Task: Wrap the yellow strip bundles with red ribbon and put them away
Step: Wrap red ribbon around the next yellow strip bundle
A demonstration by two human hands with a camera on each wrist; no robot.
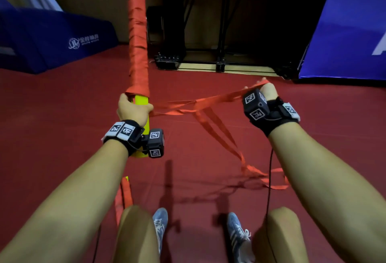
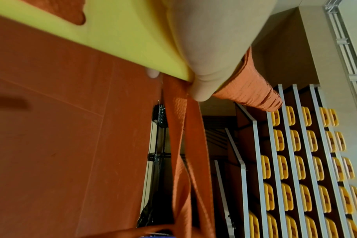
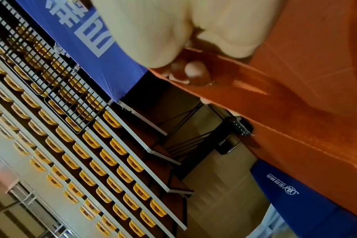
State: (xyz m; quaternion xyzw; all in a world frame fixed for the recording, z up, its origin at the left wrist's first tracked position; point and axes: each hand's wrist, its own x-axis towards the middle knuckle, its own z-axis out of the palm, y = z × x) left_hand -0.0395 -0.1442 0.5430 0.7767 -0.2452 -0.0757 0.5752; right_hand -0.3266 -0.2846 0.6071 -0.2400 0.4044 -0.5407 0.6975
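A long yellow strip bundle (image 1: 142, 101) stands nearly upright in the head view, its upper length covered in wound red ribbon (image 1: 137, 43). My left hand (image 1: 133, 109) grips the bare yellow part just below the wrapping; in the left wrist view the yellow bundle (image 2: 120, 37) lies under my palm. The loose red ribbon (image 1: 211, 100) runs taut from the bundle rightwards to my right hand (image 1: 265, 90), which pinches it. In the right wrist view the ribbon (image 3: 234, 77) passes between my fingertips (image 3: 194, 70). More slack ribbon (image 1: 263, 174) trails on the floor.
Another red-wrapped bundle (image 1: 126, 191) lies on the red floor by my left knee. My knees and blue shoes (image 1: 159, 221) are below. A black metal frame (image 1: 208, 54) stands ahead, blue padding (image 1: 52, 37) at left, a blue banner (image 1: 351, 33) at right.
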